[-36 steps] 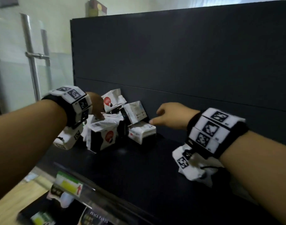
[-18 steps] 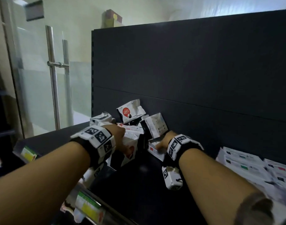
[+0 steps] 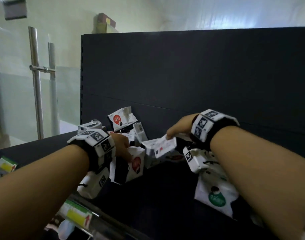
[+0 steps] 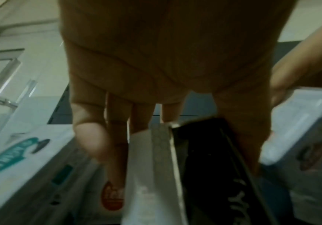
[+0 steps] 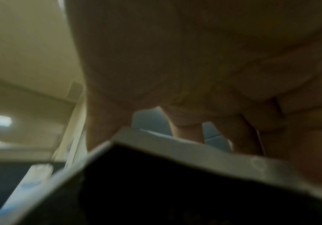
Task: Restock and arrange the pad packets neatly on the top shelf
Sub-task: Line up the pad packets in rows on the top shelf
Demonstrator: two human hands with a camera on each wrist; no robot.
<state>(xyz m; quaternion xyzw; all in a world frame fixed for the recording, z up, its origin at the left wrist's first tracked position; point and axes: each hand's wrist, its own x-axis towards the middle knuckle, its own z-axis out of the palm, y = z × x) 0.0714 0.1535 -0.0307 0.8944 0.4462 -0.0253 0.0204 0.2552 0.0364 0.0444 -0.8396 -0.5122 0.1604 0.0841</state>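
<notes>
Pad packets: both hands now gripping

Right hand [image 3: 180, 129] now pinching flat packet [image 3: 159, 147], lifted off top shelf [image 3: 165, 196] beside jumbled pile [image 3: 124, 123]. Left hand [image 3: 120, 144] closed around red-logo packet [image 3: 131, 166]. Sorting under way, pile still untidy.

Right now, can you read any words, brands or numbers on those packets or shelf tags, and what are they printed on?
No text reads clearly in any view.
Red round logo on the leaning packet: white script, too blurred.
Red logo on the packet the left hand grips: blurred.
Printed lines on the packet the right hand pinches: too small.
Green logo on the packet: unreadable.
Yellow shelf tag: a red arrow, no legible figures.
</notes>
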